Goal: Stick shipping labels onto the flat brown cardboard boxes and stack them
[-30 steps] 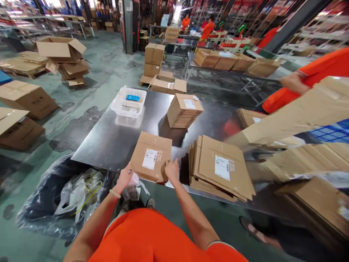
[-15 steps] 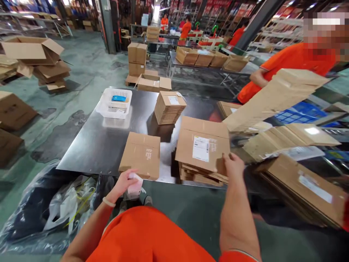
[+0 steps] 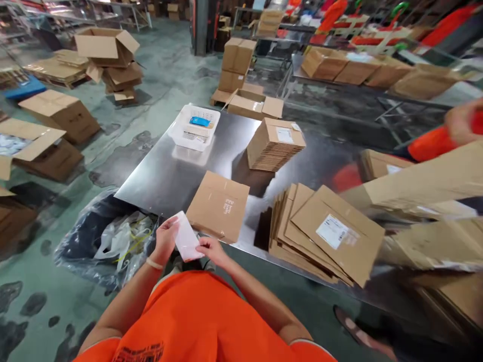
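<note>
In front of my body my left hand [image 3: 166,240] grips the left side of a small wad of white label sheets [image 3: 187,235]. My right hand [image 3: 212,250] pinches the lower right edge of the same sheets; their print cannot be read. Just beyond them a flat cardboard box [image 3: 219,207] with white print on it lies at the table's near edge. To the right is a fanned pile of flattened cartons [image 3: 298,234]. Its top carton [image 3: 362,229] bears a white shipping label [image 3: 332,231].
On the metal table [image 3: 151,176] stand a white plastic basket [image 3: 179,133] with a blue item [image 3: 199,121] and a neat stack of folded cartons [image 3: 275,146]. A lined waste bin [image 3: 83,241] sits at lower left. At right are tall cardboard stacks [image 3: 426,176] and a co-worker's arm [image 3: 462,125].
My right hand has left the carton pile and come over to the white sheets. The pile's top carton now lies turned and shifted right. The view has swung left.
</note>
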The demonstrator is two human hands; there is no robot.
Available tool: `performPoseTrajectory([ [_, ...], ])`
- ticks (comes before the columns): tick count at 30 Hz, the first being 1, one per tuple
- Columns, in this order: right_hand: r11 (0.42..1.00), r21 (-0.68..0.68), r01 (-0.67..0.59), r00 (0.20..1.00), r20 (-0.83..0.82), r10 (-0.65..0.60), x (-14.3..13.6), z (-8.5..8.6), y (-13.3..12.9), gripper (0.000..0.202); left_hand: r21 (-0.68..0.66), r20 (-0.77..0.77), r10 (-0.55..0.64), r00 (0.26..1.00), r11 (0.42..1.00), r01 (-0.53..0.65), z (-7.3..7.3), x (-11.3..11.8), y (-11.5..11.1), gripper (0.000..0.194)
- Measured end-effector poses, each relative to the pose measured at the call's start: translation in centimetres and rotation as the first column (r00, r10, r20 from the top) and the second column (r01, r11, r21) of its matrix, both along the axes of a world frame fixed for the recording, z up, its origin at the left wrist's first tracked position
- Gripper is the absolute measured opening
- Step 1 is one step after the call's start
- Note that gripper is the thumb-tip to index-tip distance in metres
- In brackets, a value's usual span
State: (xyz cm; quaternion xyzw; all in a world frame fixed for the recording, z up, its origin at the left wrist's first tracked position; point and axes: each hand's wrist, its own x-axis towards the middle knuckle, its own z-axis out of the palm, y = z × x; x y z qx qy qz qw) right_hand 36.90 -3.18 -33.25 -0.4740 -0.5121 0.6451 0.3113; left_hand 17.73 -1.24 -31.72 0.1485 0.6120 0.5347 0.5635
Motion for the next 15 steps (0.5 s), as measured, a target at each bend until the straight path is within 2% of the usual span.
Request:
performPoseTrajectory([
  [2, 0.997, -0.055, 0.055, 0.998, -0.034, -0.057, -0.3, -0.2, 0.4, 0.030, -0.120, 0.033, 0.073, 0.997, 0.990, -0.068, -0.9, -0.8, -1.2, 0.068],
  [3, 0.992, -0.068, 0.106, 0.994, -0.030, -0.108, -0.5, -0.1, 0.7, 0.033, -0.151, 0.065, 0.054, 0.996, 0.988, -0.044, -1.2, -0.7, -1.9, 0.074],
  [5, 0.983, -0.081, 0.167, 0.986, -0.004, -0.168, -1.1, 0.2, 1.5, 0.032, -0.107, 0.125, -0.082, 0.989, 0.990, 0.095, -1.5, -0.1, -3.4, 0.087],
  [7, 0.981, -0.083, 0.176, 0.984, 0.026, -0.174, -1.5, 0.5, 2.2, 0.026, 0.024, 0.107, -0.254, 0.961, 0.967, 0.253, -1.4, 0.8, -4.3, 0.096],
  [9, 0.982, -0.073, 0.176, 0.984, 0.051, -0.173, -1.5, 0.7, 2.8, 0.024, 0.103, 0.033, -0.349, 0.936, 0.933, 0.344, -1.3, 1.5, -4.5, 0.083],
  [12, 0.984, -0.057, 0.170, 0.985, 0.046, -0.168, -0.8, 0.8, 3.1, 0.026, 0.085, -0.048, -0.385, 0.922, 0.918, 0.388, -1.0, 1.9, -3.2, 0.056],
  [15, 0.979, -0.019, 0.205, 0.978, 0.044, -0.204, 0.3, 0.6, 2.6, 0.028, 0.078, -0.118, -0.436, 0.892, 0.892, 0.446, -0.9, 2.3, -1.3, 0.053],
])
